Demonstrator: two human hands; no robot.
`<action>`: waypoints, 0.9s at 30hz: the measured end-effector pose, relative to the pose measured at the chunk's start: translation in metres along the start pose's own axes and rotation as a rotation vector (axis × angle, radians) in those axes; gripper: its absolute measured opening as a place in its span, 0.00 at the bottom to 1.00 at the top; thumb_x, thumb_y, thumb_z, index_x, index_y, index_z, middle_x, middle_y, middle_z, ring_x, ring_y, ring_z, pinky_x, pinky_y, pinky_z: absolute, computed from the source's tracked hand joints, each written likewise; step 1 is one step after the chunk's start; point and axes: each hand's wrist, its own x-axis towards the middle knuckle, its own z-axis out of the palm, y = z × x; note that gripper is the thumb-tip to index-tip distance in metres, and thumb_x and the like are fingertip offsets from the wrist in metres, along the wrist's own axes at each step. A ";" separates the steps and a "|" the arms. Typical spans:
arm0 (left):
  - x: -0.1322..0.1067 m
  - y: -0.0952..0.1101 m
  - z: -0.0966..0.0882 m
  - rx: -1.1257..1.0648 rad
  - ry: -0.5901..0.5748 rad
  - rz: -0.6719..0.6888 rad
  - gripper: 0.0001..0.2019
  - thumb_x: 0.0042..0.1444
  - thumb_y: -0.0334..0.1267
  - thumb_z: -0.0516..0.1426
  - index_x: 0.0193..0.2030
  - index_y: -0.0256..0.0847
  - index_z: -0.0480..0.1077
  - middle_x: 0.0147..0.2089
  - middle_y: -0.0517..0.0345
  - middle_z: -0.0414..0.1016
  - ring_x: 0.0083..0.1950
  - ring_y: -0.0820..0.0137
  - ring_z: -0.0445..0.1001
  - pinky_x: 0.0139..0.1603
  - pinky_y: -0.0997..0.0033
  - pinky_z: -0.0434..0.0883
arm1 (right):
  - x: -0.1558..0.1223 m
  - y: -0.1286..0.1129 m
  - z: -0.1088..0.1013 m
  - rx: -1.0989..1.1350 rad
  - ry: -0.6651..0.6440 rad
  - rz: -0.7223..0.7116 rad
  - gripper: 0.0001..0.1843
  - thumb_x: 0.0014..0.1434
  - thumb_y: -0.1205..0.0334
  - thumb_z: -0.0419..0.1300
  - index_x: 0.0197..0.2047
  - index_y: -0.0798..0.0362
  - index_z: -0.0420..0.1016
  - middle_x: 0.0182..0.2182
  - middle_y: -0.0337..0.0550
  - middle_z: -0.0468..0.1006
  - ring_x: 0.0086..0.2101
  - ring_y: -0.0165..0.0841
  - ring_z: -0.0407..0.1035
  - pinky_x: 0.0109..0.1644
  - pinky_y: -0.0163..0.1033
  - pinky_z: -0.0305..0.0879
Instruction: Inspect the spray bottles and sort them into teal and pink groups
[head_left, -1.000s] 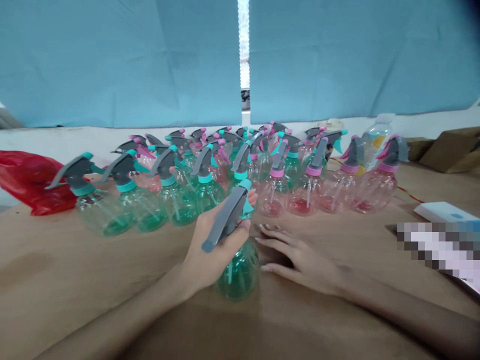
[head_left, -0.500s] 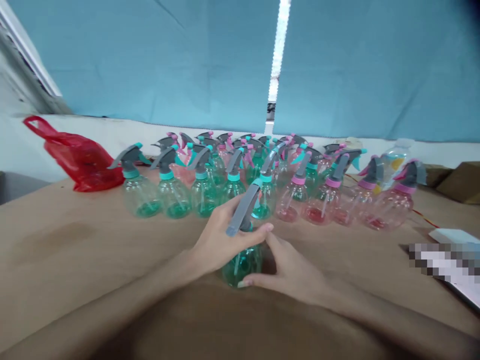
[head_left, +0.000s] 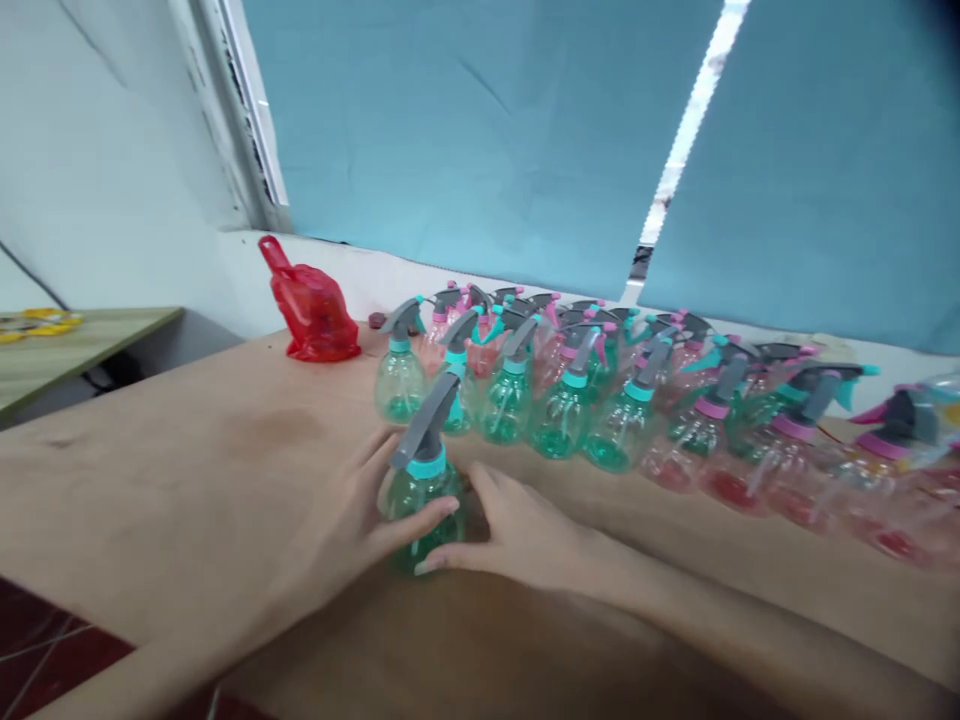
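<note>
- Left hand (head_left: 337,525), closed around the left and front of a clear green-tinted plastic spray bottle (head_left: 420,515), its fingers curved across the round body.
- Right hand (head_left: 517,525), curved against the bottle's right side, with one fingertip (head_left: 429,565) at its lower front; both hands grip it.
- That bottle stands near the bench's front edge, its grey trigger head and teal collar leaning toward the upper right, just in front of the row.
- Open room: broad bare bench to the left of the hands; the row of bottles lies close beyond them.
- Tan wooden bench (head_left: 157,490), smooth with a darker stain, its near edge dropping to dark red tiled floor (head_left: 52,650) at lower left.
- Green-tinted bottles with teal collars (head_left: 510,405) fill the middle; pink-tinted ones with pink collars (head_left: 727,470) run toward the right edge.
- Crumpled, glossy red plastic bag (head_left: 311,315) at the bench's far left.
- Blue fabric curtain (head_left: 480,150) along the top, beside a pale wall (head_left: 97,170).
</note>
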 end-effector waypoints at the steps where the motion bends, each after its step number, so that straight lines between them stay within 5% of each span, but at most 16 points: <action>1: -0.004 -0.007 -0.007 0.020 0.020 -0.022 0.17 0.53 0.47 0.59 0.47 0.46 0.65 0.52 0.54 0.70 0.51 0.58 0.71 0.51 0.59 0.70 | 0.009 -0.004 0.000 -0.019 -0.022 -0.041 0.43 0.47 0.37 0.62 0.60 0.50 0.58 0.50 0.52 0.72 0.49 0.47 0.67 0.49 0.53 0.65; 6: -0.012 -0.042 -0.040 0.125 0.092 -0.212 0.21 0.49 0.51 0.60 0.47 0.45 0.68 0.49 0.51 0.73 0.43 0.57 0.74 0.45 0.56 0.71 | 0.055 -0.015 -0.003 -0.082 0.051 -0.061 0.42 0.52 0.35 0.55 0.63 0.51 0.56 0.57 0.53 0.66 0.51 0.47 0.65 0.53 0.53 0.63; 11: 0.002 -0.079 -0.057 -0.049 0.198 -0.329 0.22 0.46 0.51 0.62 0.45 0.44 0.68 0.43 0.52 0.75 0.42 0.57 0.73 0.43 0.57 0.70 | 0.105 -0.016 -0.005 -0.141 0.227 0.016 0.33 0.58 0.44 0.56 0.60 0.55 0.60 0.57 0.55 0.66 0.53 0.46 0.64 0.55 0.51 0.60; 16: 0.028 -0.121 -0.062 -0.189 0.294 -0.321 0.21 0.43 0.46 0.64 0.42 0.42 0.67 0.42 0.53 0.74 0.44 0.56 0.72 0.47 0.55 0.67 | 0.140 -0.017 -0.002 -0.113 0.251 0.110 0.37 0.57 0.51 0.59 0.63 0.60 0.54 0.50 0.61 0.71 0.52 0.50 0.64 0.52 0.54 0.63; 19: 0.046 -0.146 -0.062 -0.205 0.323 -0.312 0.19 0.43 0.44 0.63 0.41 0.41 0.67 0.43 0.52 0.74 0.46 0.55 0.71 0.48 0.54 0.65 | 0.153 -0.016 0.001 -0.044 0.228 0.187 0.38 0.58 0.50 0.57 0.66 0.58 0.48 0.41 0.56 0.76 0.37 0.45 0.75 0.38 0.49 0.72; 23: 0.066 -0.169 -0.058 -0.206 0.351 -0.291 0.15 0.46 0.39 0.63 0.41 0.42 0.67 0.43 0.55 0.74 0.48 0.58 0.71 0.48 0.57 0.66 | 0.169 -0.015 0.006 0.054 0.187 0.279 0.38 0.60 0.50 0.55 0.66 0.60 0.45 0.32 0.52 0.78 0.21 0.36 0.72 0.22 0.41 0.70; 27: 0.081 -0.180 -0.050 -0.188 0.328 -0.278 0.14 0.57 0.39 0.58 0.49 0.38 0.67 0.49 0.52 0.71 0.47 0.62 0.72 0.47 0.56 0.71 | 0.184 -0.014 0.012 0.134 0.183 0.338 0.27 0.62 0.52 0.55 0.59 0.58 0.59 0.39 0.52 0.76 0.30 0.36 0.74 0.31 0.42 0.72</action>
